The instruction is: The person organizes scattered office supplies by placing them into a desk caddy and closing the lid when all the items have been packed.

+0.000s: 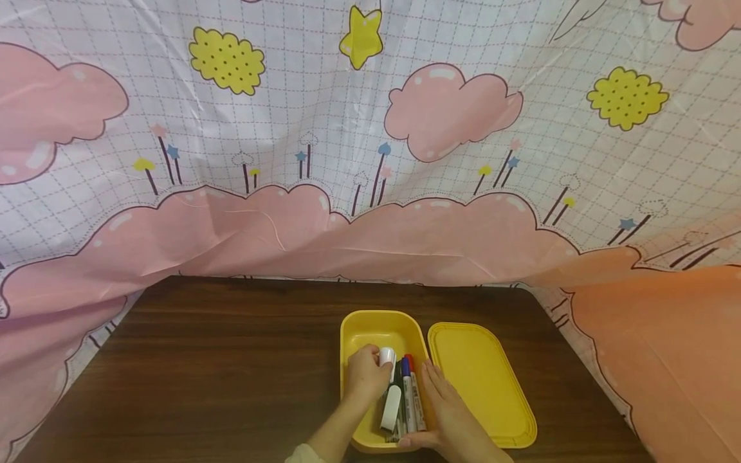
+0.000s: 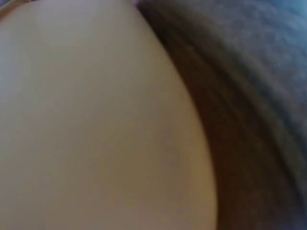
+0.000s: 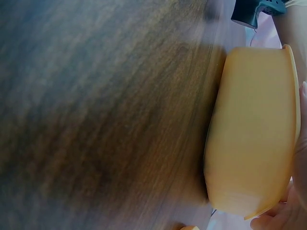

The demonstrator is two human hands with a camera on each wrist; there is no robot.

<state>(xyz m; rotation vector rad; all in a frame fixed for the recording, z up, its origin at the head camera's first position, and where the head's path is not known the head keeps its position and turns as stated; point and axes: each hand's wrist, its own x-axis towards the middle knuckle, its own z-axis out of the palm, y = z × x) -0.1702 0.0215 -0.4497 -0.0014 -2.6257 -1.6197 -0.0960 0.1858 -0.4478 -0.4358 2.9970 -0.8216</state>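
Observation:
A yellow plastic box stands on the table, holding several pens and small items. My left hand reaches into it and pinches a white, round-topped cylinder. Below that hand lies a white oblong piece with a rounded end. Beside it are a blue-capped marker and a red-capped marker, side by side along the right wall. My right hand rests at the box's near right corner, fingers straight along the rim and thumb at the near edge. The right wrist view shows the box's outer wall.
A yellow lid lies flat to the right of the box. The dark wooden table extends left. Behind it hangs a cloth printed with clouds and stars. Bare skin fills most of the left wrist view.

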